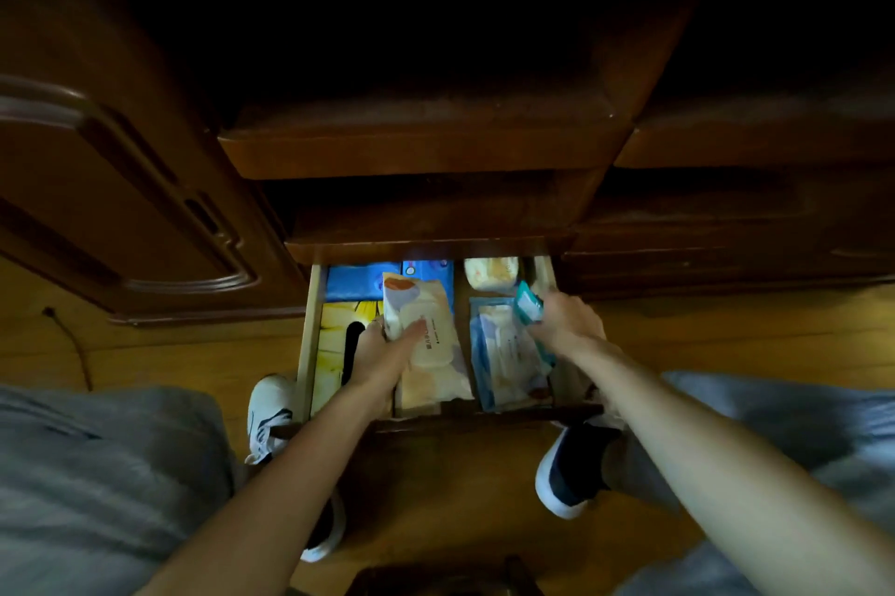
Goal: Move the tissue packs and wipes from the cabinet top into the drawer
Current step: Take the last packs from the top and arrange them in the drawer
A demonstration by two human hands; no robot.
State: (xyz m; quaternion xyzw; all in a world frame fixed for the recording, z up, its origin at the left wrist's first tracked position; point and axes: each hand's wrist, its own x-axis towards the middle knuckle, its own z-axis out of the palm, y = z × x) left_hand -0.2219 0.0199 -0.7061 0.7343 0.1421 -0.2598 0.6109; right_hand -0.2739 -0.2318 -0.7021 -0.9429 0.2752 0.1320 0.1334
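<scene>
Inside the drawer (304, 343), the left hand (382, 355) gripped a beige wipes pack (426, 334); the right hand (564, 324) pinched a teal pack (528, 302), which could snag the crowded packs beneath.

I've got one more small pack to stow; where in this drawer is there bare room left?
Little. The likeliest gap runs along the drawer's right wall, beside the blue-edged pack, where the right hand holds the teal pack. Left and middle are packed: yellow pack, cream wipes.

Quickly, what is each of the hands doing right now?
Left hand: holds the beige wipes pack.
Right hand: holds a small teal pack.
</scene>
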